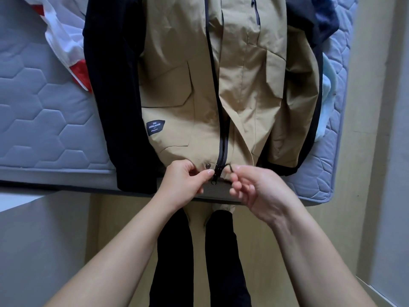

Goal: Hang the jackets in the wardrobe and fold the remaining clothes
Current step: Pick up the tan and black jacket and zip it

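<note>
The thumb and forefinger [207, 172] of my left hand [186, 180] pinch the hem of the jacket [177, 96], just beside the lower end of its zipper [222, 149]. The fingers of my right hand [256, 191] are curled. Its fingertips seem to pinch a thin dark cord at the hem on the other side of the zipper, but this part is a little blurred. The two hands are near each other, with the slider between them.

The tan jacket with black sleeves lies flat on the mattress [44, 107], and its hem reaches the near edge. The zipper looks closed only in the lowest part and open higher up. I judge that I am preparing the jacket for hanging, so the task is at an early stage.

To the left of the jacket lies a white and red garment [66, 47]. To its right are a dark blue garment [325, 16] and a light blue garment [327, 100]. None of them is folded.

I see no wardrobe and no hanger. The jacket has flap pockets, but I cannot tell if anything is inside.
</note>
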